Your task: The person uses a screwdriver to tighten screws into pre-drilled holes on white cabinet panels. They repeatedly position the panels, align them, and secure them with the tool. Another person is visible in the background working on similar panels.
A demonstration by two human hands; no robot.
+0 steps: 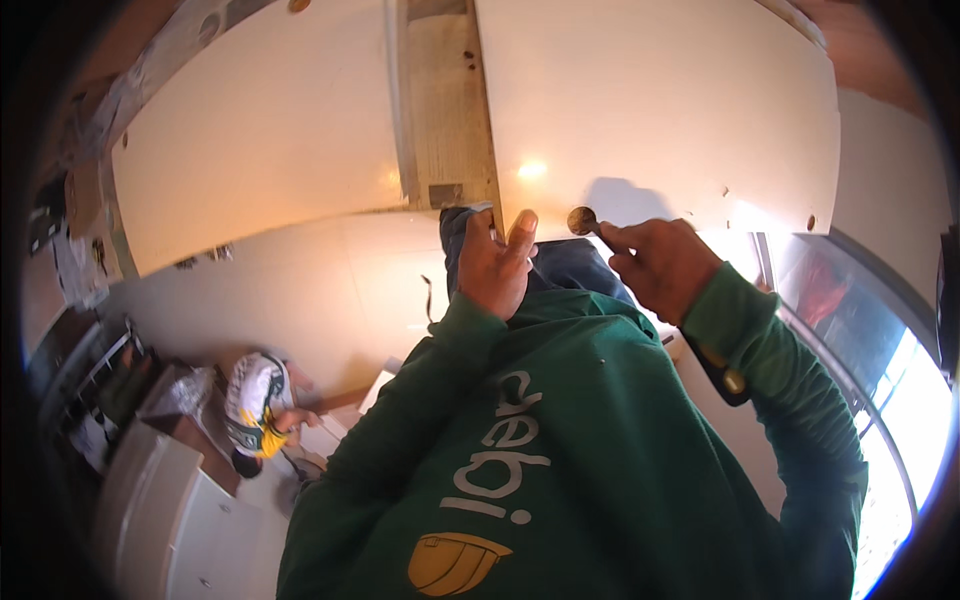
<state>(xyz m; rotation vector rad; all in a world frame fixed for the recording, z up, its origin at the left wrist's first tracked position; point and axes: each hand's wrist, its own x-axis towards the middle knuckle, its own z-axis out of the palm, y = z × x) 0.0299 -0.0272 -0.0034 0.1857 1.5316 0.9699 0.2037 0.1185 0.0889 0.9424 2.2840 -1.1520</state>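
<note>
My right hand [660, 265] pinches a small round brass-coloured fitting [582, 219] on a short stem and holds it against the lower edge of a large white panel [660, 100]. My left hand [495, 265] is beside it with its fingers stretched up, the fingertips resting on that panel's edge near a raw wooden strip [450, 100]. A second white panel [270, 130] lies left of the strip. Both of my arms are in green sleeves, and my green sweatshirt fills the lower middle.
Another person in a white and yellow head covering [258, 405] crouches on the floor at lower left. White cabinet pieces [170, 500] stand at the lower left corner. A bright window [890, 410] runs along the right. Clutter lines the far left wall.
</note>
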